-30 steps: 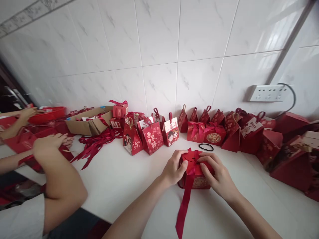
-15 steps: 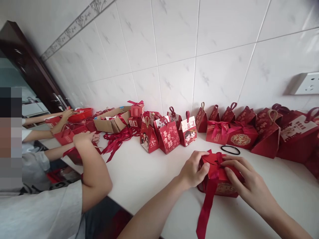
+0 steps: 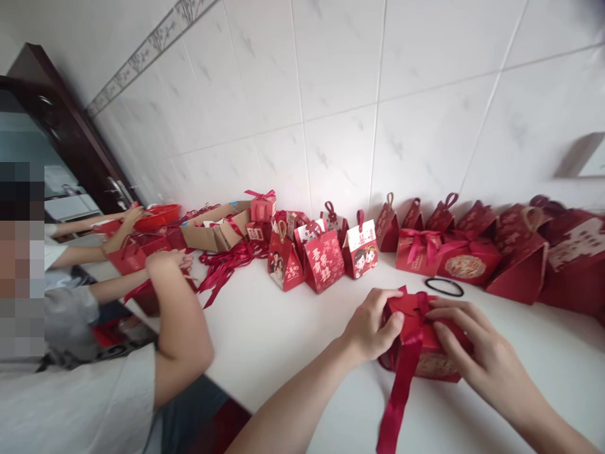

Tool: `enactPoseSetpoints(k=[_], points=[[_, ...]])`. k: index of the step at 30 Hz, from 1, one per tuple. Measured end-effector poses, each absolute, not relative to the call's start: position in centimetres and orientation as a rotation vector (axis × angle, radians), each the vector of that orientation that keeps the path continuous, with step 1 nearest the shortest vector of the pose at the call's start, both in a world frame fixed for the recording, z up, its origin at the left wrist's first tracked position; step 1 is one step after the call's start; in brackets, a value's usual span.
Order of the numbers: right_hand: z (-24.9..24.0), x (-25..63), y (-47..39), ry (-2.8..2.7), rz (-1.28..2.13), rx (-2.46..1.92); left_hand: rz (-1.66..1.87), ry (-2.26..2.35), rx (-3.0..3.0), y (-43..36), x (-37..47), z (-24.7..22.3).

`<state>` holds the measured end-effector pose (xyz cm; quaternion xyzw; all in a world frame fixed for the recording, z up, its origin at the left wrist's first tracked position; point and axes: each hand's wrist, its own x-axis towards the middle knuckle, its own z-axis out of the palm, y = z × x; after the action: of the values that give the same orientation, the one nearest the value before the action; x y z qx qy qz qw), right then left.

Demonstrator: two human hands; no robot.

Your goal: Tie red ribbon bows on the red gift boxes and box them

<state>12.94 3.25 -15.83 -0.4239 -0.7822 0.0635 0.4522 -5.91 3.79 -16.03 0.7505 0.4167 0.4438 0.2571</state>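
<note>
A red gift box [image 3: 439,367] with a gold pattern on its front sits on the white table before me. My left hand [image 3: 373,325] is closed around its left side, thumb on the top edge. A dark red ribbon [image 3: 401,397] runs over the lid and hangs down the front, its tail lying toward me. With bent fingers my right hand [image 3: 477,343] grips the ribbon at the lid's slot, the palm resting along the box's right side. The fingertips partly hide the ribbon there. Just behind the box lies a black elastic band [image 3: 444,287].
Small red gift boxes [image 3: 324,261] with handles stand in the middle, and larger ones [image 3: 472,260] line the tiled wall at right. Loose ribbons [image 3: 224,268] and a cardboard box [image 3: 215,236] lie to the left. Co-workers' arms [image 3: 182,315] reach over the table's left side.
The whole view has shifted slightly, so things appear a little farther right. Both hands keep their places on the box and ribbon, with only slight finger movement.
</note>
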Motion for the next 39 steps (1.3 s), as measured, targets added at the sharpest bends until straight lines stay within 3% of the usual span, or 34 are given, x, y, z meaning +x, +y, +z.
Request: enactPoseSetpoints(k=[31, 36, 39], points=[[-16.1, 12.3, 3.1, -1.907, 0.161, -1.061, 1.182, 1.174, 2.037, 3.8, -6.0, -16.0], [-13.1, 13.8, 2.8, -1.821, 0.188, -1.093, 1.202, 1.144, 2.05, 3.8, -6.1, -15.9], [-10.2, 17.1, 2.2, -1.681, 0.427, -1.165, 1.186, 1.133, 2.031, 4.0, -6.2, -15.8]])
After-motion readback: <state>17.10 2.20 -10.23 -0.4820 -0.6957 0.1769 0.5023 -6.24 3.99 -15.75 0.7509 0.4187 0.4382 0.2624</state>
